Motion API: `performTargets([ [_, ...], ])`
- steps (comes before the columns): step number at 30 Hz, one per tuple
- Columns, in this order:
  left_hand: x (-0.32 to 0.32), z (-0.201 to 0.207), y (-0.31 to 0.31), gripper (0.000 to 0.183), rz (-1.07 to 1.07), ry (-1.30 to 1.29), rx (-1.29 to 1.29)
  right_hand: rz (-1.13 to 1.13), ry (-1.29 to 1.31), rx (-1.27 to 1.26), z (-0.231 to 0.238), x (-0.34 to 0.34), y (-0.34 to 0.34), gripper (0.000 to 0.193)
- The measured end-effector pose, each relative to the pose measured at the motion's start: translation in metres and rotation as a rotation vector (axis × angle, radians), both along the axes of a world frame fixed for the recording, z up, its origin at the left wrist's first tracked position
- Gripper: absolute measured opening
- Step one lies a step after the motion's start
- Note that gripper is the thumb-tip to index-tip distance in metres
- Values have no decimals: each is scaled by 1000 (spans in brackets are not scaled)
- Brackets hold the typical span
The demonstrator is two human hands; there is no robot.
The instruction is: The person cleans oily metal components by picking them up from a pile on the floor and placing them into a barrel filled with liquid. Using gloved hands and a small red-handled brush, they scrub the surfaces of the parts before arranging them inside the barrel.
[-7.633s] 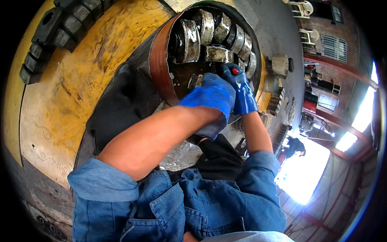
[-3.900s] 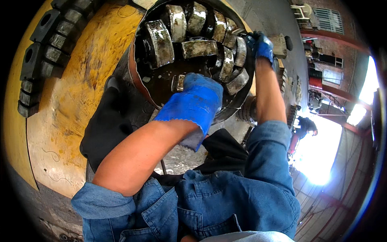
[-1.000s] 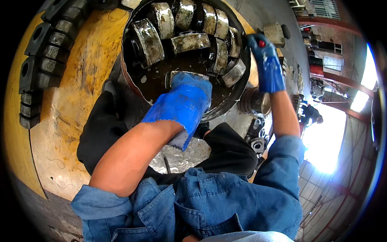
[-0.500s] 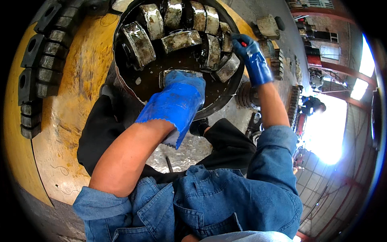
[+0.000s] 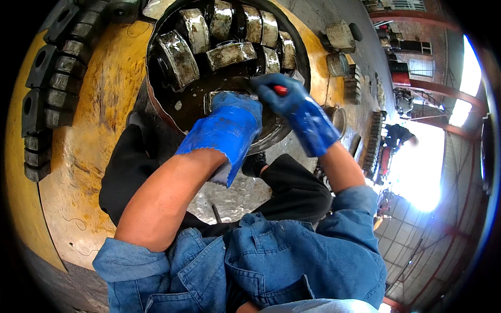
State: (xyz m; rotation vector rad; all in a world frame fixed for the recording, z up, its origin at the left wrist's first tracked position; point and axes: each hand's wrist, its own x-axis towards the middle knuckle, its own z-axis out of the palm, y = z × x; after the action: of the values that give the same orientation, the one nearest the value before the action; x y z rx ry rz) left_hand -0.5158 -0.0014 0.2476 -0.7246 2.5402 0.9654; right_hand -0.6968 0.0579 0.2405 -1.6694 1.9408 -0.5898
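Observation:
A round metal tub (image 5: 152, 96) of dark, oily liquid lies in front of me, with several thick, wet metal rings (image 5: 180, 58) along its far side. My left hand (image 5: 232, 115), in a blue rubber glove, is closed on a metal ring (image 5: 207, 100) at the tub's near side; the glove hides most of that piece. My right hand (image 5: 284, 96), gloved too, grips a tool with a red handle (image 5: 281, 90). The tool's dark end (image 5: 242, 82) points left, just above the ring in my left hand. Its exact kind is hard to make out.
Dark blocks with round holes (image 5: 40, 59) and a row of metal segments (image 5: 69, 65) line the yellowed board (image 5: 99, 135) at left. More metal parts (image 5: 338, 65) stand right of the tub. Another person (image 5: 399, 135) is far off at right.
My right hand has swung left and down with the red-handled tool, from the tub's right rim to beside my left hand. The left hand has stayed nearly in place on the ring.

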Motion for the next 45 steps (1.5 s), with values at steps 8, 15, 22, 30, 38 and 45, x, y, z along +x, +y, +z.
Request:
performTargets([
  [8, -8, -11, 0, 44, -22, -66, 40, -211, 112, 302, -108, -7, -54, 31],
  [15, 3, 1, -10, 44, 7, -61, 60, -298, -290, 222, -49, -30, -56, 28],
  [22, 5, -2, -6, 45, 20, -60, 59, -590, -410, -154, 47, -106, -49, 38],
  [30, -3, -3, 5, 42, 2, -43, -48, -884, -582, -323, -15, -206, -119, 30],
  [38, -4, 8, -7, 39, 5, -125, -11, -805, -661, -253, -5, -139, -40, 20],
  [45, -3, 0, -2, 38, -36, -71, -74, -783, -340, -183, -3, -125, 24, 35],
])
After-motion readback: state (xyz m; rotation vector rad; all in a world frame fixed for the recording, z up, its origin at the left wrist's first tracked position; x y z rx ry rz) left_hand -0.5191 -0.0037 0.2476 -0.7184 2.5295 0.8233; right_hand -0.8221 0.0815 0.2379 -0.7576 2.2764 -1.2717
